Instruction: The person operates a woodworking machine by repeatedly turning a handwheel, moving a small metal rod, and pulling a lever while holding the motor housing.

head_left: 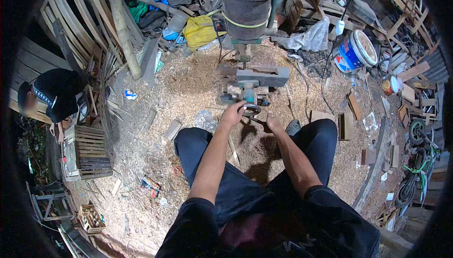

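Observation:
My left hand (232,114) is closed on the left rim of a small metal handwheel (253,111) at the front of a floor machine. My right hand (272,122) is closed at the end of a dark lever (258,120), just right of and below the wheel; its fingers are partly hidden. Beyond the wheel, a wooden block (263,75) lies across the machine's vise (245,90). Above the block hangs the machine's head with a large dark motor (246,3). Where the tool meets the wood is hard to make out.
Wood shavings (188,76) cover the floor. A paint bucket (355,51) and wood offcuts (346,126) lie to the right, near a small green bike (417,168). At left, another person (56,95) bends by a slatted wooden crate (89,152). A pole (123,27) leans behind.

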Motion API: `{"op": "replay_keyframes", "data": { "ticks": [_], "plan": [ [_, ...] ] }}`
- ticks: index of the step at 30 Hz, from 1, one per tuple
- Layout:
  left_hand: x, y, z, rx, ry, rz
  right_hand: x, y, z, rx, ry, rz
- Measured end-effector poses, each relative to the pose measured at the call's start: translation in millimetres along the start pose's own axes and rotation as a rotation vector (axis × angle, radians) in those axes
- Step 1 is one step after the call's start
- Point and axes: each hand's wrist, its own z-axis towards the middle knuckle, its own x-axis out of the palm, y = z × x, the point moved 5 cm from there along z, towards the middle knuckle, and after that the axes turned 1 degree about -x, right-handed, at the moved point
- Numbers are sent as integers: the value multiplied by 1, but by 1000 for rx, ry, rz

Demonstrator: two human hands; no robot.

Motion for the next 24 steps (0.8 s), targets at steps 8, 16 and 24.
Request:
{"op": "replay_keyframes", "data": {
  "ticks": [8,16,24],
  "plan": [
    [10,16,4,48,-37,-1,-12,50,-57,-56,-154,-82],
    [5,11,1,39,-20,5,-18,77,-96,-237,-158,-114],
    [2,7,-1,20,-11,17,-19,34,-49,-121,-182,-41]
  ]
}}
